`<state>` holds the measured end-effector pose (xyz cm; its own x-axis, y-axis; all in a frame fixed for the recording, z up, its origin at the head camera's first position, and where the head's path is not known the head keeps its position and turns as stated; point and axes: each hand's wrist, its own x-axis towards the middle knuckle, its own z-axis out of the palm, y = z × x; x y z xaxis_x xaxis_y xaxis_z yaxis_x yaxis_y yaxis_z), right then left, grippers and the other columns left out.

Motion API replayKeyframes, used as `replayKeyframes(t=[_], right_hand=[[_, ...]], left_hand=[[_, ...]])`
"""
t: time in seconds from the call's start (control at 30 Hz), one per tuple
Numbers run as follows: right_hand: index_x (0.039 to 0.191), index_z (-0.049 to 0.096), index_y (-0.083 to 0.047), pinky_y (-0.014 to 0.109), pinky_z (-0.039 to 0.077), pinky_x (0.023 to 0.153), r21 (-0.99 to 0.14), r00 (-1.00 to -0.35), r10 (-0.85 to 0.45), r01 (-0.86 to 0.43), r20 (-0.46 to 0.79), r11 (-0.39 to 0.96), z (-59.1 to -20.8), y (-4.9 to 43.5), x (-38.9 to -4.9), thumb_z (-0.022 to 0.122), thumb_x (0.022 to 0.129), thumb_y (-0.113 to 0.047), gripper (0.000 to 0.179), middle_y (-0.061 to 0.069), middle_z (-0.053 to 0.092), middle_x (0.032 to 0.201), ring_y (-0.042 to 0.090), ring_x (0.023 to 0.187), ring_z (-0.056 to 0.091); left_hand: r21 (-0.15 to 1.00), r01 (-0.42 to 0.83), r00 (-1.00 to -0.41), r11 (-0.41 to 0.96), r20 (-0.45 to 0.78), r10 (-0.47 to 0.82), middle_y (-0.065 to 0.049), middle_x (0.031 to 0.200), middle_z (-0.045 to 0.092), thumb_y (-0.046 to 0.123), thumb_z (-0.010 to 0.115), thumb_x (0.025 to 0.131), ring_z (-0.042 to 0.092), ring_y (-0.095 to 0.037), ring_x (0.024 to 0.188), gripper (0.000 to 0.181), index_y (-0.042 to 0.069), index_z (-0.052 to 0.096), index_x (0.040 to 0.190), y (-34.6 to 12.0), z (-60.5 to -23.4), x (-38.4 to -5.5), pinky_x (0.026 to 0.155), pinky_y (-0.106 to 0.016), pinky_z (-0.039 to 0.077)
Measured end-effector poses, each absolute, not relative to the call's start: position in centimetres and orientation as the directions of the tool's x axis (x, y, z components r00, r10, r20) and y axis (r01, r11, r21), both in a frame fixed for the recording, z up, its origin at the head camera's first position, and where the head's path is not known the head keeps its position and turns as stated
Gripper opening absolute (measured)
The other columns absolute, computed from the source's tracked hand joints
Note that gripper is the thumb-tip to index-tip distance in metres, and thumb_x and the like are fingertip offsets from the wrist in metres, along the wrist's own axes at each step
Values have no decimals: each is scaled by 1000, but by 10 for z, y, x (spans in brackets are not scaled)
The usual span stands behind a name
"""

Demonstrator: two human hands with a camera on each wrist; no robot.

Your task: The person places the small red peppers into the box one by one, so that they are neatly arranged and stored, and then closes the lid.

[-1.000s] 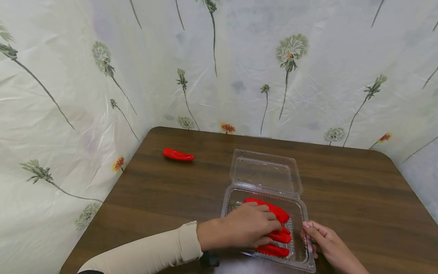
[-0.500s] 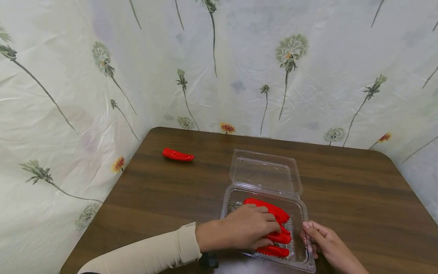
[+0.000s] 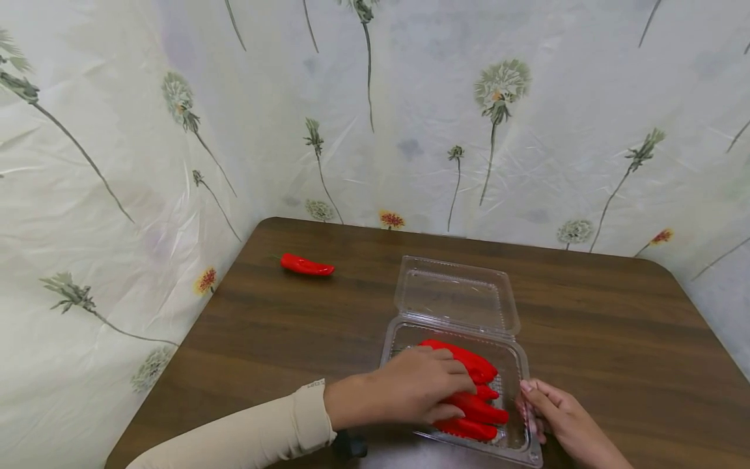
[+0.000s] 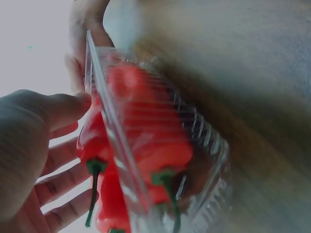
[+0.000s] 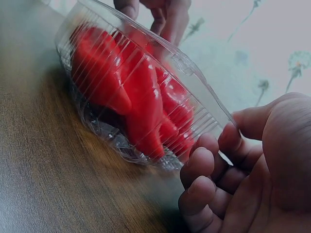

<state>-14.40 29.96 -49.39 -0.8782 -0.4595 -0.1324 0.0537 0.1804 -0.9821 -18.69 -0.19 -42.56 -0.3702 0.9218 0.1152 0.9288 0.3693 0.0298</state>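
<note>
A clear plastic clamshell container (image 3: 521, 365) lies open on the table with several red peppers (image 3: 463, 360) inside, their green stems (image 4: 95, 167) toward the left. Over it, my left hand (image 3: 418, 384) reaches in from the left and holds one red pepper (image 3: 482, 410) between thumb and fingers; the hand hides part of the peppers. At the container's right side, my right hand (image 3: 559, 413) pinches the rim with thumb and forefinger, the other fingers curled below, as the right wrist view shows. A lone red pepper (image 3: 307, 265) lies at the back left of the table.
The hinged lid (image 3: 457, 293) is folded back flat on the brown wooden table (image 3: 609, 326). A small dark object (image 3: 349, 445) shows under my left wrist. Floral sheeting (image 3: 410, 117) hangs behind and beside the table.
My left hand has shifted slightly left and lower, and one pepper under it now reaches farther right and nearer me. The right hand keeps its hold on the rim.
</note>
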Motion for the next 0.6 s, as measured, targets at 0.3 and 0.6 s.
replayKeyframes(t=[0.3,0.6], right_hand=[[94,49,12,31,51,52,-979,-880,-450,71,-152,191,-493,299,-143,28,112,-17,40,-5,57,76,10,59,52],[95,48,13,29,51,53,-976,-877,-448,92,-173,196,-492,300,-143,28,113,-19,41,-6,57,76,5,60,52]], left_hand=[[70,907,-420,414,197,886,11,119,68,40,69,94,59,-6,107,35,23,67,125,-27,-417,-200,93,-18,47],[98,863,-499,496,326,803,7,114,71,33,75,92,62,-9,106,33,19,71,121,-75,-408,-234,97,-25,50]])
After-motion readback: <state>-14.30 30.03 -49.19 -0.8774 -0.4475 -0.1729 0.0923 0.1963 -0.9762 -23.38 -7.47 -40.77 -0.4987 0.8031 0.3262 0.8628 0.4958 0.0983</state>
